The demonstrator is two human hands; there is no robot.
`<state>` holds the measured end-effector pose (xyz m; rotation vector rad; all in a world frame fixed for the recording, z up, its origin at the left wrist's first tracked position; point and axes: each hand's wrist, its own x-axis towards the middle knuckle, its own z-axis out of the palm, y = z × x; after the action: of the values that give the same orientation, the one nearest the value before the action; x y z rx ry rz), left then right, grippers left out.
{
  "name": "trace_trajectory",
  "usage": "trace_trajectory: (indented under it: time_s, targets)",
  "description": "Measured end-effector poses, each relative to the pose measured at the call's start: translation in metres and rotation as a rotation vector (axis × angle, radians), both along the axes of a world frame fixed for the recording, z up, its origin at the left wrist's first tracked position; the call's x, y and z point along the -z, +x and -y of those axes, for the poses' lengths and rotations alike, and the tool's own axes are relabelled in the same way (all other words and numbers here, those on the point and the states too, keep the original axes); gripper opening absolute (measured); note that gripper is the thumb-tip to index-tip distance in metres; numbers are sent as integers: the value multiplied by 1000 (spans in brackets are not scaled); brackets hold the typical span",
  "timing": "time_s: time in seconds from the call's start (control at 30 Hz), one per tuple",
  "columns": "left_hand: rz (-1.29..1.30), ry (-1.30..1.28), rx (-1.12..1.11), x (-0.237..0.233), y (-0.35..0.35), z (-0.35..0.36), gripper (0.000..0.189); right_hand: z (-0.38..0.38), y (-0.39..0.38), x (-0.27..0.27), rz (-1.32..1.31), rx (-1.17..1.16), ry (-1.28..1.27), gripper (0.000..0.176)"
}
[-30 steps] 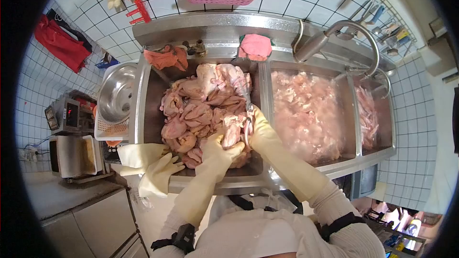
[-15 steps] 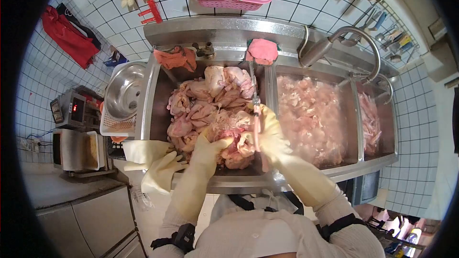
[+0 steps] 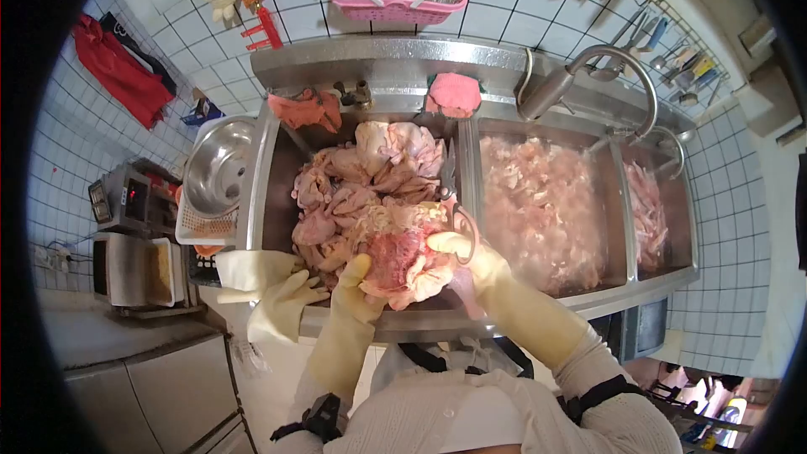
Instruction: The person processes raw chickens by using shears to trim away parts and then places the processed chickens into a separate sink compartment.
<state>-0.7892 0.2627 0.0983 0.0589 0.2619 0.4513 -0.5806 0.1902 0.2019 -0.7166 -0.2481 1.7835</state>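
Observation:
A raw chicken, opened up with its red inside facing me, is held over the front of the left sink basin. My left hand, in a cream rubber glove, grips its left side with the thumb on top. On the other side my right hand, gloved alike, presses a thumb onto the flesh. That same hand also has kitchen scissors, with pinkish handles and blades pointing away from me. Behind the opened bird lies a heap of whole raw chickens.
The middle basin holds chicken pieces in cloudy water; the right basin holds long pale pieces. A faucet arches over them. Spare gloves hang on the sink's front left edge, near a steel bowl.
The chicken has been opened wider and turned so that its red inside shows. My right thumb now lies on the flesh, and the scissors have tilted in my right hand.

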Motion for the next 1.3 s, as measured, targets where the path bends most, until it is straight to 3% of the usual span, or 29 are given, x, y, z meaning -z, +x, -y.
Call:
trace_trajectory:
  time_s: [0.07,0.17,0.2,0.3,0.33,0.37,0.47,0.5,0.53,0.57,0.6,0.63,0.67,0.8,0.87,0.97,1.03,1.1,1.17,1.2,1.3]
  targets:
    - [-102,-17,-227,-10,3,13,66,-6,1,10,317,294,-86,60]
    - [-84,-130,-88,15,-14,33,72,-7,0,17,435,365,4,63]
    - [136,64,27,29,-9,38,74,-5,-4,21,485,393,38,65]
    - [33,-22,-159,3,23,33,69,6,-26,32,624,464,137,70]
    - [108,79,-15,31,11,9,60,12,-33,30,470,429,92,73]
    - [105,76,-16,45,6,-2,60,13,-38,51,678,498,240,73]
    - [-89,26,-112,57,0,-13,56,23,-12,22,845,130,76,58]
    - [-96,21,-111,29,5,-7,56,27,3,12,886,-18,46,55]
    - [-175,34,-220,-16,18,0,55,34,16,19,978,-11,99,61]
    - [-256,50,-330,-39,23,2,54,36,23,-6,1305,-181,20,68]
    - [-111,74,-212,-2,5,-6,56,41,22,-28,1504,-260,22,55]
    - [-121,73,-213,-6,1,-8,56,45,18,-46,1701,-345,22,42]
    - [-173,133,-271,-12,-2,-10,54,48,15,-58,1839,-444,39,71]
    - [-479,300,-372,-24,-13,-10,44,50,6,-63,1962,-343,214,71]
    - [-687,404,-375,-37,-13,-11,41,42,2,-70,1931,-402,127,71]
    - [-713,380,-321,-38,-15,-15,42,37,3,-54,1913,-486,4,70]
    - [-706,358,-291,-36,-18,-18,42,36,9,-39,1319,-515,-37,68]
    - [-697,328,-272,-34,-22,-19,42,41,10,-23,1223,-455,74,63]
    - [-697,310,-263,-32,-25,-20,42,42,6,-27,963,-420,-144,56]
    - [-702,304,-259,-30,-26,-20,42,49,6,1,967,-376,-86,45]
    - [-713,280,-244,-27,-28,-21,42,43,8,-10,1115,-444,-103,39]
